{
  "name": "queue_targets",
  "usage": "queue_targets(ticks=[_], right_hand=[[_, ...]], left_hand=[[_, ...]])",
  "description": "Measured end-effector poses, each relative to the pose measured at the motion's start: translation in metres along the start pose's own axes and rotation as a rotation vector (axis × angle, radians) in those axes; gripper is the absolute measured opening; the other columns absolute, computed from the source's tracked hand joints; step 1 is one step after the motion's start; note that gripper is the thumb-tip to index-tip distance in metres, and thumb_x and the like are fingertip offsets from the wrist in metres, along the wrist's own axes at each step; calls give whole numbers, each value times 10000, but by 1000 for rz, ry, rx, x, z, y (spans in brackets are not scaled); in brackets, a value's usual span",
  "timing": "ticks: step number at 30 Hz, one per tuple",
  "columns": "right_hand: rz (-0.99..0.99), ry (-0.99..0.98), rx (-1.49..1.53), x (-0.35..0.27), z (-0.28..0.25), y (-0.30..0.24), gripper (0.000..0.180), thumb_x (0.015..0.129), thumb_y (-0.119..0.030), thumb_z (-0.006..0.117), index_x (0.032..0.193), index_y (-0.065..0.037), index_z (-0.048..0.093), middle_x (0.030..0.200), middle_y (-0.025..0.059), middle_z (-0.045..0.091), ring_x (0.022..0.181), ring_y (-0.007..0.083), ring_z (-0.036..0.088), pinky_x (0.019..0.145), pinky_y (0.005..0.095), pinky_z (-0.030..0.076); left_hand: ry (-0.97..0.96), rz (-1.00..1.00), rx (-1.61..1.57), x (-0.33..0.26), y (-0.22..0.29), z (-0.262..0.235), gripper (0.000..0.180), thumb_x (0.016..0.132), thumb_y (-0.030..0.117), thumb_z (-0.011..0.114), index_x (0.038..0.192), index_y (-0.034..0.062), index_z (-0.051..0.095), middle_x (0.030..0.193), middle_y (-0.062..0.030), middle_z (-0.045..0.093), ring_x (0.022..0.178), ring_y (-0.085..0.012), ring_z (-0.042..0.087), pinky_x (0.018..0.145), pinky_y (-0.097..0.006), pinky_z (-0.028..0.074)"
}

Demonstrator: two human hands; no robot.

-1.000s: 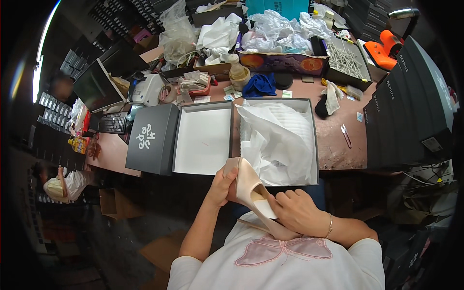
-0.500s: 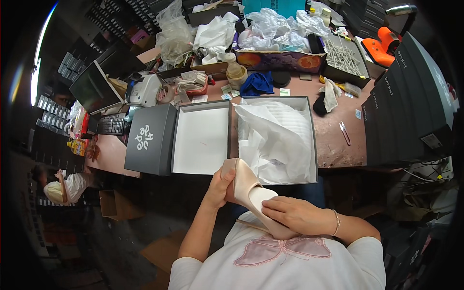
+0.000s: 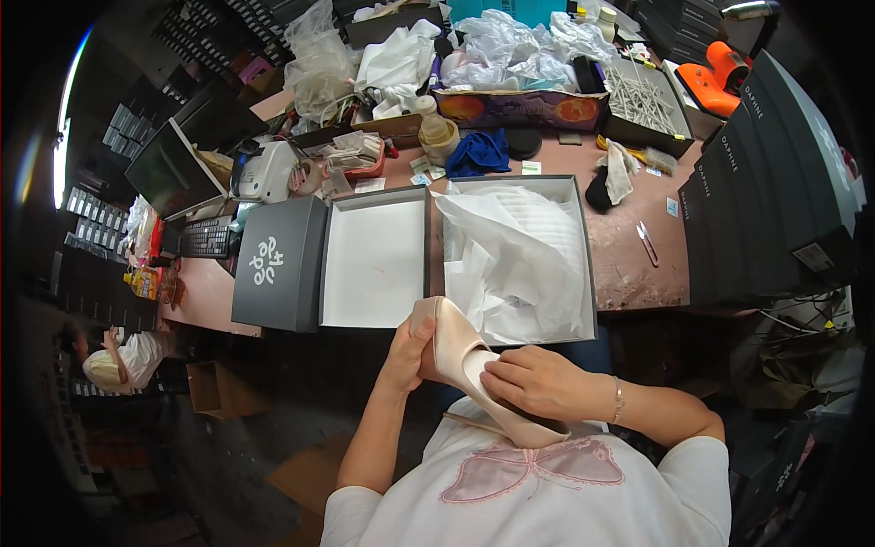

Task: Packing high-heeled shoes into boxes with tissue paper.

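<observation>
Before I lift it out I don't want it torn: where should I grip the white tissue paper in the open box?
Probably the raised crumpled fold of the white tissue paper, pinched from above: it stands up inside the open box, so its walls block a sideways approach.
</observation>
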State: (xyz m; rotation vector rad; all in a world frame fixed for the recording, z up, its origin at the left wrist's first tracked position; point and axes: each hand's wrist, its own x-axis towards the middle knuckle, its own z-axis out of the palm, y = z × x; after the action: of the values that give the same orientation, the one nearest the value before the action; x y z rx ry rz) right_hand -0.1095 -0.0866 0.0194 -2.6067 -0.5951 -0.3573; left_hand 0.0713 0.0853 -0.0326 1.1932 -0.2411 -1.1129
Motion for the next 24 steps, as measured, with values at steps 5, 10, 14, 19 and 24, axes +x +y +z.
queue_targets(ticks=[5,10,14,19,24], right_hand=[[139,52,194,10,16,-10,279,771,-146,615,1016,-15,582,916,70,571,891,227,581,743,329,489],[192,47,138,12,22,-12,187,761,-112,634,940,-63,607,901,68,582,843,261,590,736,371,482],[214,55,174,29,18,16,166,795,-164,681,904,-66,603,908,81,597,846,274,595,738,373,472],[574,146,-24,13,26,77,327,750,-211,751,991,-48,601,934,117,602,870,323,601,752,394,498],[596,-10,-328,-8,79,130,225,783,-140,697,962,-35,611,875,118,600,848,316,608,686,404,510]], left_hand=[[-20,22,-24,0,2,-1,544,912,437,626,1199,-10,508,1058,-76,603,954,-138,597,843,-279,496],[1,33,-28,-1,-1,2,539,915,437,621,1200,-6,506,1051,-74,601,950,-136,596,841,-280,495],[25,30,-41,2,-5,-1,553,910,451,621,1202,-5,505,1061,-78,600,953,-139,596,841,-282,494],[4,62,-89,-9,-9,-11,566,902,465,625,1198,-2,503,1067,-81,602,948,-143,601,828,-284,502],[-44,105,-74,0,-3,-4,559,904,466,620,1190,-1,506,1059,-86,608,940,-150,610,831,-293,511]])
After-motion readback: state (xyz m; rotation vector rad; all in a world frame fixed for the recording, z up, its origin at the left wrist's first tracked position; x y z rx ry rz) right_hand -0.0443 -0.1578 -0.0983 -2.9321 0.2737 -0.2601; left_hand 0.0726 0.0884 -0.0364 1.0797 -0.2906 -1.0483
